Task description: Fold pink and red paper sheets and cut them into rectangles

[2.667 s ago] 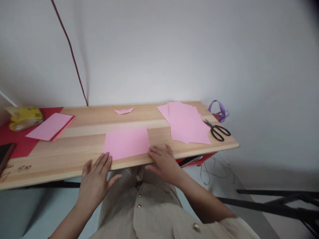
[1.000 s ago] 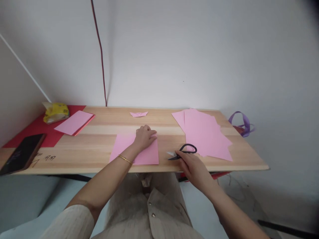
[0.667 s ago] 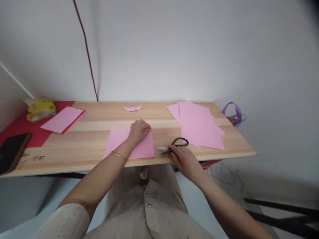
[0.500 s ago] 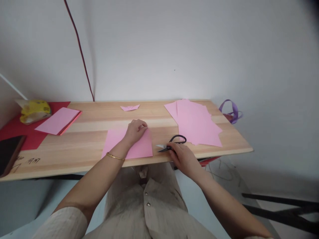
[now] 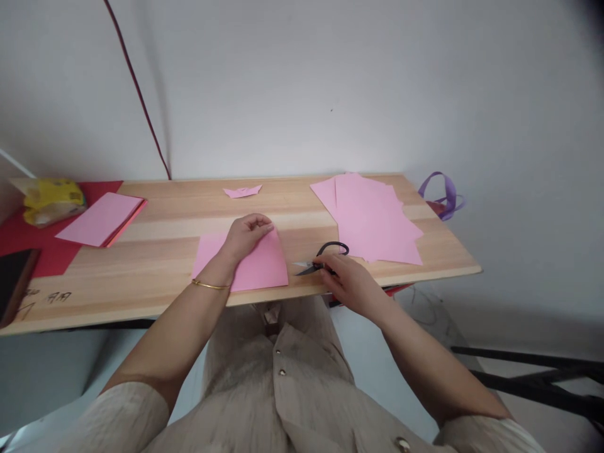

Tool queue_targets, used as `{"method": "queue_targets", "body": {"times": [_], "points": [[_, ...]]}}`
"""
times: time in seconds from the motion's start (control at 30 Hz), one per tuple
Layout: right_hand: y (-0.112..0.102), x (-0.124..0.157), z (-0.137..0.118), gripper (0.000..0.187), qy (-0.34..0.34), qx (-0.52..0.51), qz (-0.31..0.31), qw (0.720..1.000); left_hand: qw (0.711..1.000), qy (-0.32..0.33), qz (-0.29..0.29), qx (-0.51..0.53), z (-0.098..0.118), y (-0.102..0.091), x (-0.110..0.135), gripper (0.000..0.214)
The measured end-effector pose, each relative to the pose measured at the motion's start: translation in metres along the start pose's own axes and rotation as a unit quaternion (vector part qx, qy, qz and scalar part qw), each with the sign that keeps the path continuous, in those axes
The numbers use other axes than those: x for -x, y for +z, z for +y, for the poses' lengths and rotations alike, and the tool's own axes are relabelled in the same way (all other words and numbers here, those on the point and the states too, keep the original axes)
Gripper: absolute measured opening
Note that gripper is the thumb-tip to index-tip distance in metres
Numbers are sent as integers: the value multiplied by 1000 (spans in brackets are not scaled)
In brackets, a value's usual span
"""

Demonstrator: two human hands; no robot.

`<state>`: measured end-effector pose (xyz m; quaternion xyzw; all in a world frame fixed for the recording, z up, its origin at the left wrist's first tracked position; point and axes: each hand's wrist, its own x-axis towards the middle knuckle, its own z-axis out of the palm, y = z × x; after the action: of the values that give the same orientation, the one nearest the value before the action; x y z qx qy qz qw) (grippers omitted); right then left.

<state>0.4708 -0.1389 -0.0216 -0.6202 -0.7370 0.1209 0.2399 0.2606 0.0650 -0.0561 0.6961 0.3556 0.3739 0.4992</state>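
Observation:
A sheet of pink paper (image 5: 257,269) lies near the front edge of the wooden table. My left hand (image 5: 248,234) is closed on its far right corner, which curls up slightly from the wood. To the right, my right hand (image 5: 343,272) has its fingers closed around the pivot area of a pair of black-handled scissors (image 5: 307,269). The blades point left toward the sheet's right edge and look slightly apart. One black handle loop shows beyond my fingers; the other is hidden by the hand.
Several pink sheets (image 5: 372,220) lie fanned out at the right. A small cut pink scrap (image 5: 242,191) is near the wall. At the left are a folded pink-and-red stack (image 5: 101,219), red paper (image 5: 56,257), a yellow package (image 5: 55,200) and a dark object (image 5: 16,280). Purple ribbon (image 5: 448,189) hangs past the right edge.
My left hand has lifted the far right corner of the pink sheet a little. The scissors in my right hand have shifted slightly. The whole view has also moved a bit.

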Motion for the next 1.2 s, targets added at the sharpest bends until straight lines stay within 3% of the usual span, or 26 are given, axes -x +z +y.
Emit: {"method": "queue_targets", "body": {"times": [0.23, 0.7, 1.2], "points": [[1, -1, -7, 27, -28, 68, -16, 997, 997, -33, 14, 66, 6, -2, 1, 22], [-1, 3, -16, 26, -50, 83, -37, 995, 997, -26, 22, 74, 11, -1, 1, 22], [-12, 4, -24, 27, -60, 75, 10, 995, 976, -58, 48, 205, 5, -8, -4, 21]]}}
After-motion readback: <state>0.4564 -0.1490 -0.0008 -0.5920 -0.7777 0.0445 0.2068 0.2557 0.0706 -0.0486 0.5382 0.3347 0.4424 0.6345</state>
